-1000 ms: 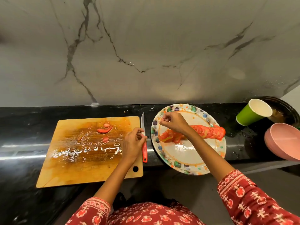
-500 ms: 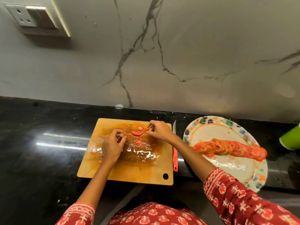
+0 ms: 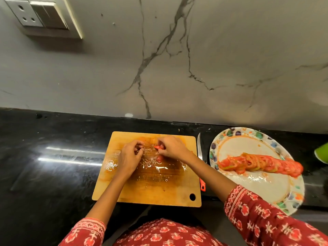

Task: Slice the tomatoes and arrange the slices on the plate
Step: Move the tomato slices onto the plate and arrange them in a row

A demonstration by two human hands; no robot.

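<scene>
Centre of frame: right hand [image 3: 173, 148] pinches a tomato piece [image 3: 158, 147] at its fingertips over the cutting board [image 3: 152, 189]; left hand [image 3: 129, 157], fingers curled, grip indeterminate.

A black polished desk [image 3: 53, 174] runs along a grey marble wall [image 3: 195, 50] crossed by dark veins. A white socket and switch panel [image 3: 42, 16] is set into the wall at upper left. At the right edge of view, part of a green cup [image 3: 322, 153] stands on the desk. Long streaks of reflected light lie across the dark surface at left, and a small pale spot sits where wall meets desk.
</scene>
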